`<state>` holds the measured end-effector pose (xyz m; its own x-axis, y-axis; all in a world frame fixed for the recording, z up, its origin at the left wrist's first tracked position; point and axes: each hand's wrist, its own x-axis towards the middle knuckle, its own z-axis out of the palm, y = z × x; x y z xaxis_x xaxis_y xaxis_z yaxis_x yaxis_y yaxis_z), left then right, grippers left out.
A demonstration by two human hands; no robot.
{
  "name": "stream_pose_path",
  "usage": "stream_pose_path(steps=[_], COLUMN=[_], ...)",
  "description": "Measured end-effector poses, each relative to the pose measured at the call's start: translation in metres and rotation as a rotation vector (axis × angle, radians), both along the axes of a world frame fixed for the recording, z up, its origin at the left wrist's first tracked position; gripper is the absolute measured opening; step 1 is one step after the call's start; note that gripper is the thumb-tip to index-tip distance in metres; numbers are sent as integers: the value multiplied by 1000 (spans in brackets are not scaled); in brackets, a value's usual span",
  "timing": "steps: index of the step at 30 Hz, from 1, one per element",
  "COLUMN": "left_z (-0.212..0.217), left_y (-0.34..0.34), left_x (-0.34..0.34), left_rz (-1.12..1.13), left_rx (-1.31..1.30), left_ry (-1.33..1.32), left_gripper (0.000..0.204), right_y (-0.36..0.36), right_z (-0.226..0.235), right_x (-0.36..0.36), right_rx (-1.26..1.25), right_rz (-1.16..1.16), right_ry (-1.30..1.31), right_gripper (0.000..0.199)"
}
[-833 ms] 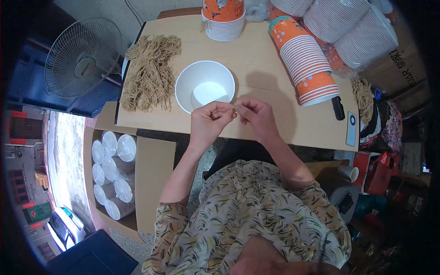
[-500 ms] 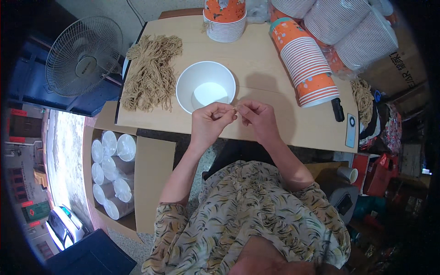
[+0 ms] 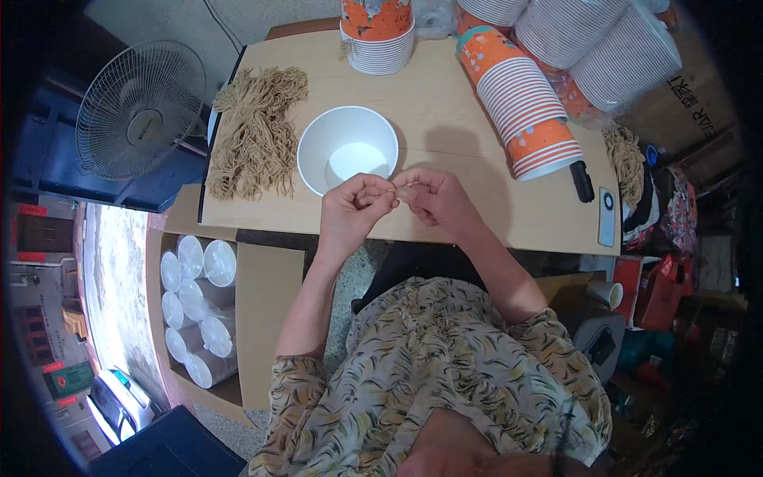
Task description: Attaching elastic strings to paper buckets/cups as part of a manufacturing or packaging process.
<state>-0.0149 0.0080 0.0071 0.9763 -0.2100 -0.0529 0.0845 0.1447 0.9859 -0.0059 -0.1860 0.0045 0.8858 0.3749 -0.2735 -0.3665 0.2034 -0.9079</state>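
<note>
Thin tan strand [image 3: 395, 191], mostly hidden and too small to make out fully, was pinched where fingers [image 3: 372, 183] of your left hand [image 3: 348, 211] and right hand [image 3: 435, 200] met, above worktop [image 3: 548, 219] near its front edge, just before open white tub [image 3: 318, 151].

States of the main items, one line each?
Left hand: fingertips pinched
Right hand: pinched, meeting left; held item too small to tell
White tub: upright, open
Tan strands: loosely heaped
Diagonal cup stack: nested, lying down
Back cup stack: nested, standing
Cardboard box: flaps open, holding wrapped white containers
Fan: spin unclear
</note>
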Motion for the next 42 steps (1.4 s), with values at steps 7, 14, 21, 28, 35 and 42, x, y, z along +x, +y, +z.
stream_pose_path(steps=[7,14,21,28,35,42], left_z=[-2,2,2,4,-1,1], left_y=[2,2,2,3,7,7], left_x=[0,-4,-5,-5,-3,-3], left_rz=[-53,-43,-28,-18,-54,-71], left_rx=[-10,-10,79,125,87,-3], left_ry=[-10,-2,-10,11,9,102], left_gripper=[11,9,7,8,8,7], right_y=[0,-1,-2,1,8,4], right_z=[-13,-6,-6,-5,-20,-23], right_x=[2,1,-2,-4,-3,-5], right_rx=[-18,-78,-11,-117,-198,-145], right_rz=[-46,27,42,31,-29,-34], right_ry=[-137,-144,-192,-330,-474,-264], right_gripper=[15,11,11,8,7,8])
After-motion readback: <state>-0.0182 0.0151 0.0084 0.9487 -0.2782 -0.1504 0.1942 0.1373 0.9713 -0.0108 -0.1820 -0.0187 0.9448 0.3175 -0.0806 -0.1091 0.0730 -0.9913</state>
